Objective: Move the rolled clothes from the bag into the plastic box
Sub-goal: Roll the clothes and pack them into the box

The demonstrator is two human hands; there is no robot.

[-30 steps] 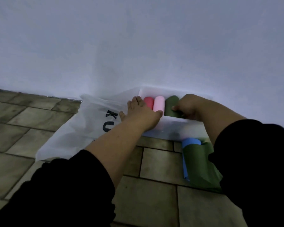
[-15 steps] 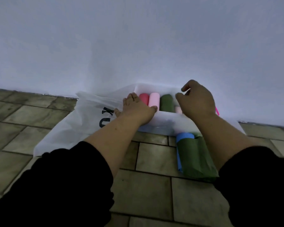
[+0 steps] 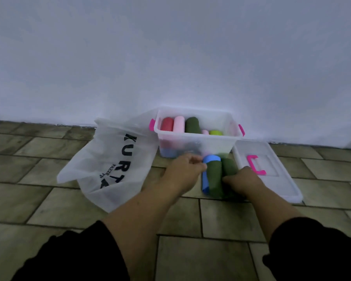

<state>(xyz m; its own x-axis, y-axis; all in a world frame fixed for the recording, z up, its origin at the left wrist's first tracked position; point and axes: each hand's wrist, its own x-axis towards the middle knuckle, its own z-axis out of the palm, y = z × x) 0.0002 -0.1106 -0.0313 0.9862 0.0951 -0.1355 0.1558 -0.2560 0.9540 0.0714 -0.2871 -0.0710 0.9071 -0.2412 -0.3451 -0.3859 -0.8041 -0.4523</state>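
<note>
Gripping three rolls [image 3: 214, 177]; five in box [image 3: 199, 143].

A clear plastic box [image 3: 197, 144] with pink handles stands on the tiled floor [image 3: 190, 256] against a white wall [image 3: 170, 57]. It holds a red roll [image 3: 167, 124], a pink roll [image 3: 179, 124] and a green roll [image 3: 192, 125], side by side. A white bag [image 3: 109, 165] with black lettering lies against the box's left side, and the lid [image 3: 282, 179] lies to its right. Just in front of the box, a blue roll [image 3: 205, 179], a dark roll [image 3: 215, 177] and an olive roll [image 3: 229, 168] lie together. The left grip [image 3: 182, 173] curls round the blue roll's far end. The right grip [image 3: 241, 181] holds the olive roll.
</note>
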